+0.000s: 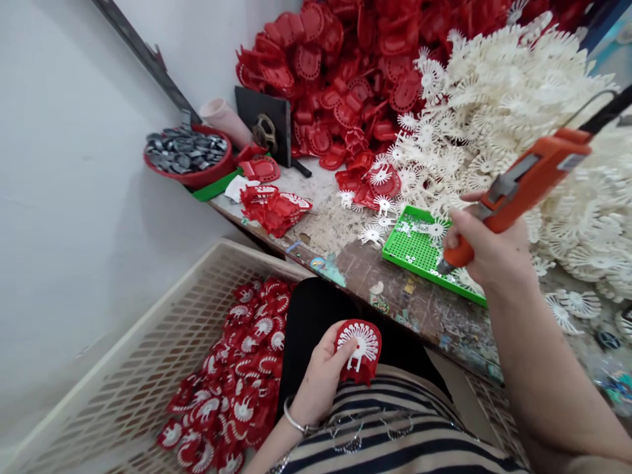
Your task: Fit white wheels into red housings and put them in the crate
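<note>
My left hand [323,362] grips a red plastic part [359,375] low over my lap, thumb across its face. A white fan-shaped piece [363,342] is set into that red part. In my right hand [503,257] is an orange electric screwdriver [536,181], fingers wrapped round its body. Its tip points down over a green perforated tray [424,266] on the bench. Small metal screws or washers, too small to tell which, lie in the tray along with a white fan-shaped piece [437,229].
Heaps of red parts [355,85] and white fan pieces [494,125] cover the back of the bench [340,243]. A red bowl [217,172] of dark metal pieces stands at left. A cream crate [133,368] below holds assembled red-and-white parts [241,388].
</note>
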Available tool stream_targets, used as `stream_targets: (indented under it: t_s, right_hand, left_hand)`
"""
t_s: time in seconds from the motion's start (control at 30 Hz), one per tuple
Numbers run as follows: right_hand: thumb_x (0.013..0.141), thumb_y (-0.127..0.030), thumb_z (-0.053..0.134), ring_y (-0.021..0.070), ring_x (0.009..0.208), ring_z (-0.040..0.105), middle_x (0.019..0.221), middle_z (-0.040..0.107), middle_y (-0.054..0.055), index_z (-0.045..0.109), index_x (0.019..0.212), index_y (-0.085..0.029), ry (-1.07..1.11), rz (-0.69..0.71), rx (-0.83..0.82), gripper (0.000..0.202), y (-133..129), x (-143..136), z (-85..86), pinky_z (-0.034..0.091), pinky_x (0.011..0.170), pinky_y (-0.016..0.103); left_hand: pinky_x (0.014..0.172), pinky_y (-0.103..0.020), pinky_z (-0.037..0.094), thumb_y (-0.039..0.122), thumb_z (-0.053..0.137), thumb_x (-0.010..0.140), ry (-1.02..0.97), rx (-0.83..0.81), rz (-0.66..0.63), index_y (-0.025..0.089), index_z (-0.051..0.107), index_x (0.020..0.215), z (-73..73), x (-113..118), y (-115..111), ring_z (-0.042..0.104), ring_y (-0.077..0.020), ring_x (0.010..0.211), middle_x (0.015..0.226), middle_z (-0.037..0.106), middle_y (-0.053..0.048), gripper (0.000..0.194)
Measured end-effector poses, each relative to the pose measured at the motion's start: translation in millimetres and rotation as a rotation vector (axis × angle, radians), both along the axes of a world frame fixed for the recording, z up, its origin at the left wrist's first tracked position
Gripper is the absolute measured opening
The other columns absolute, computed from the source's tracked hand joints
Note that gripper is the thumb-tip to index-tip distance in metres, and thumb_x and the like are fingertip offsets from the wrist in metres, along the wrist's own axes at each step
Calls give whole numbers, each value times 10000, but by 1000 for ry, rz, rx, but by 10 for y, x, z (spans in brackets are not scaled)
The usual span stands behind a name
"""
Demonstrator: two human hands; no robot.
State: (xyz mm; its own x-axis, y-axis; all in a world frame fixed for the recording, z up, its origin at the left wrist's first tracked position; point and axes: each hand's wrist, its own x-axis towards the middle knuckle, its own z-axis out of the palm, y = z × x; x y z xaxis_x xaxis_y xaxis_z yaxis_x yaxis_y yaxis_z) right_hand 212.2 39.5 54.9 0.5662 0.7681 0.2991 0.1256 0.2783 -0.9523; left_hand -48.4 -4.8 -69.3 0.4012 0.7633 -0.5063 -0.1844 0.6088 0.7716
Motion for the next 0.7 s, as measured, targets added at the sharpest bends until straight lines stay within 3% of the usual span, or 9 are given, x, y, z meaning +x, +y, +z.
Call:
stream_targets:
  t_s: [0.17,0.3,0.7]
  right_hand:
    - [616,-276,772,142,385,482,489,497,-65,539,830,-218,-36,-19,-69,322,521,27,-4,406,377,296]
    - [613,-255,750,136,395,484,509,500,-51,510,744,-232,-85,-52,-86,275,756,4,-96,401,376,295]
    - [675,-266,725,114,423,492,536,514,-54,550,841,-214,-143,-83,-141,247,767,21,-247,432,411,278]
  left_hand:
    - [711,-250,526,330,706,793,10,-43,-22,179,603,1098,-18,-5,50,622,-130,754,922,700,-21,356]
    - [699,-238,515,338,713,781,31,-66,-8,185,618,1075,-39,-9,90,619,-126,738,902,702,-15,345]
    - [718,-274,527,353,717,770,60,-77,-22,197,620,1085,-54,-1,177,635,-159,768,934,710,-22,364]
